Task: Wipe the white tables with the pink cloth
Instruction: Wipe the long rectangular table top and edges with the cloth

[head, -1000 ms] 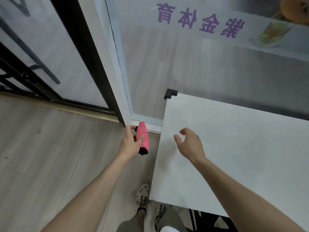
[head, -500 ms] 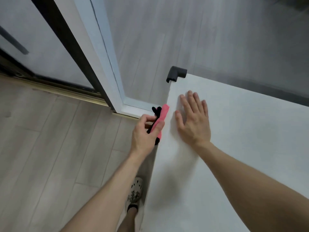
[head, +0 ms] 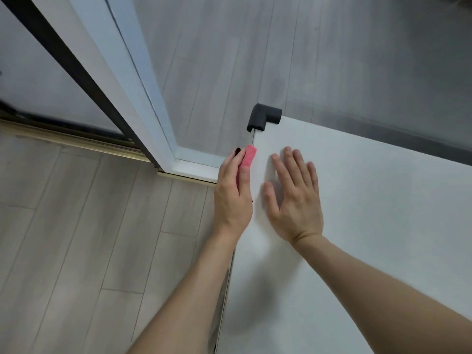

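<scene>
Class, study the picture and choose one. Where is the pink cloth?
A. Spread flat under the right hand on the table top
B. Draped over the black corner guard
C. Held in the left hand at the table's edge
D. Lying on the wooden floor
C: the left hand grips the pink cloth at the side edge of the white table, just short of the black corner guard, while the right hand lies flat on the top, holding nothing.

text: none readable | labels, brands: none | numbers, signs: none in view
</scene>
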The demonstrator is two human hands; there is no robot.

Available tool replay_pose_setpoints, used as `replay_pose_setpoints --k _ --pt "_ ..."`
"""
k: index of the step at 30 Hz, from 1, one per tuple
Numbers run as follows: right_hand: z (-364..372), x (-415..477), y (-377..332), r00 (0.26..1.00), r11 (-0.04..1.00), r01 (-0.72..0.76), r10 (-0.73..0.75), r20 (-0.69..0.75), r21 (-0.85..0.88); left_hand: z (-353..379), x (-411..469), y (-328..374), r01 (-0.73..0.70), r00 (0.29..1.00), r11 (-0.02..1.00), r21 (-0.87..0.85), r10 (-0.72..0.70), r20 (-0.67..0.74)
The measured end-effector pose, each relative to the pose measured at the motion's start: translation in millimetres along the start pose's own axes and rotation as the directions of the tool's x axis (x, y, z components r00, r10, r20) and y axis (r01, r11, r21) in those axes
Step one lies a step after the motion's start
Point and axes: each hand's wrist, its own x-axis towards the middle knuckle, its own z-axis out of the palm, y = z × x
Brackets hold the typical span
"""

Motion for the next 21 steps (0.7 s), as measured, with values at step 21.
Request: replay_pose_setpoints --k 21 --pt "-4.3 0.6 -2.8 1.000 1.000 0.010 -0.011 0.001 0.010 -5.8 26.4 9.1 -0.108 0.991 0.991 0.083 0.101 0.087"
